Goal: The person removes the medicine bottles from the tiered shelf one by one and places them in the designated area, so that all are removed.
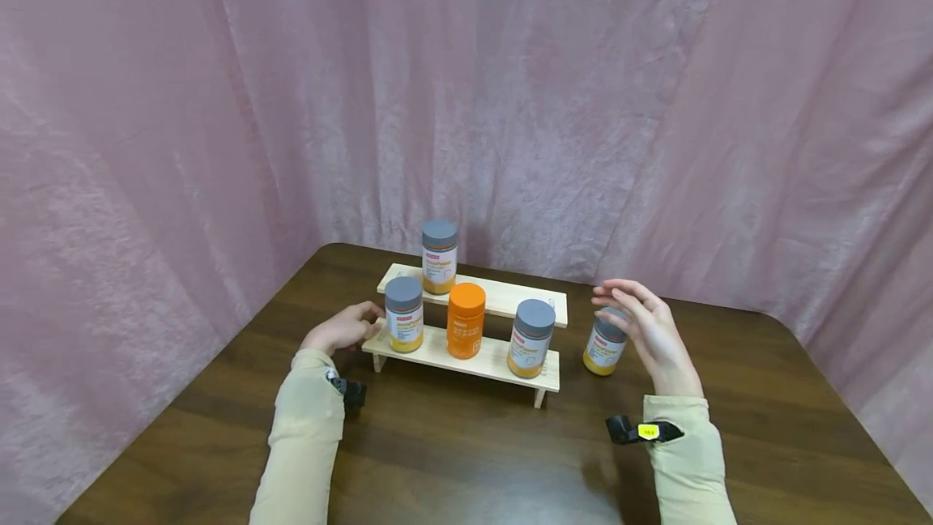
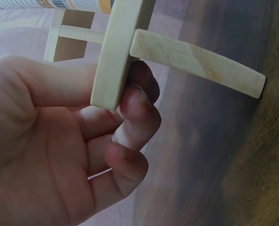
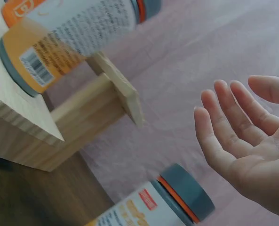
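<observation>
Head view: my left grip (image 1: 348,328) pinches the wooden rack (image 1: 496,357); right grip (image 1: 649,339) hovers, thumb apart, near a grey-lidded jar (image 1: 602,352)!

Left fingers (image 2: 129,162) around wooden shelf (image 2: 115,61)

The person across from me is wearing long sleeves in a pale, creamy yellow-green. The left sleeve (image 1: 300,444) is creasing softly along its length and ending at the wrist, leaving the left hand (image 1: 342,328) bare. The right sleeve (image 1: 688,468) is showing the same plain cloth, its cuff (image 1: 674,406) finishing in a neat edge below a bare right hand (image 1: 649,330). A small black camera (image 1: 355,393) is sitting on the left wrist's right side. On the right wrist a second black camera (image 1: 621,429) is jutting leftward, its dark mount bearing a bright yellow label (image 1: 648,431) with marks too small to read.
</observation>
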{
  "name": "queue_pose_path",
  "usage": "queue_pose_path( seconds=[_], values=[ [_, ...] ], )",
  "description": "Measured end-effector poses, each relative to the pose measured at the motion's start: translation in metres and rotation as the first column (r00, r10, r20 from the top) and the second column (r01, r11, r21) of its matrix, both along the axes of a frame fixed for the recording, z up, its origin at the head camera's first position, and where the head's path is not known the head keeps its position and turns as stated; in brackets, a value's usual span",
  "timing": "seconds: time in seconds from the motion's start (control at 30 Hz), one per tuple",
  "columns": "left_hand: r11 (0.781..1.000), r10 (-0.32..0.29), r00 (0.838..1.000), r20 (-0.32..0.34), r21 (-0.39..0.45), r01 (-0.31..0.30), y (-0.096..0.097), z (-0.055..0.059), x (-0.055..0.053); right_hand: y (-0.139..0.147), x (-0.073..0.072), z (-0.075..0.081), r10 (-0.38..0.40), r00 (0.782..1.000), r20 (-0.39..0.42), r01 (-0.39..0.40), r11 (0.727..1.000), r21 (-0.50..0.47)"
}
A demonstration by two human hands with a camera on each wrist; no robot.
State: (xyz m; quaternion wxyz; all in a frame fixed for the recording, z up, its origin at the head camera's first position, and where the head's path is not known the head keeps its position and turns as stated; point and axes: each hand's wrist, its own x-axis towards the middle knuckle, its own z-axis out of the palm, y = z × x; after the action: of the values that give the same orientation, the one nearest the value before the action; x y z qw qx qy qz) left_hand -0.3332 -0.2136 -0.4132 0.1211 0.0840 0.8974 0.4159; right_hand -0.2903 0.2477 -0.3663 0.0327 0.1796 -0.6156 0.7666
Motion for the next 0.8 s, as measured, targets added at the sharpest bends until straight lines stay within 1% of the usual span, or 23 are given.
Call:
queue_pose_path(
  seconds=[0.23,0.4,0.53,0.63,0.73,0.8],
  values=[
    [1.0,0.008,1.0,0.001,0.001,-0.008,0.005,-0.001,-0.002,-0.017,-0.005,-0.001,-0.02,0.999,0.027,0.017,0.995,0.096],
    [1.0,0.003,1.0,-0.011,-0.005,-0.003,0.003,-0.001,-0.003,-0.034,-0.013,0.007,-0.025,0.999,0.045,0.017,0.986,0.164],
    [1.0,0.01,1.0,-0.01,0.008,-0.01,0.0,-0.001,-0.002,-0.046,-0.023,0.015,-0.008,0.999,0.049,-0.003,0.974,0.226],
    [1.0,0.017,1.0,-0.006,0.014,-0.017,-0.002,-0.003,-0.002,-0.055,-0.029,0.021,0.004,0.999,0.049,-0.018,0.956,0.293],
    [1.0,0.019,1.0,-0.005,0.022,-0.019,-0.002,-0.004,-0.002,-0.062,-0.033,0.023,0.009,0.999,0.047,-0.025,0.941,0.337],
    [0.999,0.019,1.0,-0.006,0.029,-0.019,-0.002,-0.005,-0.003,-0.066,-0.034,0.023,0.013,0.999,0.051,-0.03,0.937,0.348]
  ],
)
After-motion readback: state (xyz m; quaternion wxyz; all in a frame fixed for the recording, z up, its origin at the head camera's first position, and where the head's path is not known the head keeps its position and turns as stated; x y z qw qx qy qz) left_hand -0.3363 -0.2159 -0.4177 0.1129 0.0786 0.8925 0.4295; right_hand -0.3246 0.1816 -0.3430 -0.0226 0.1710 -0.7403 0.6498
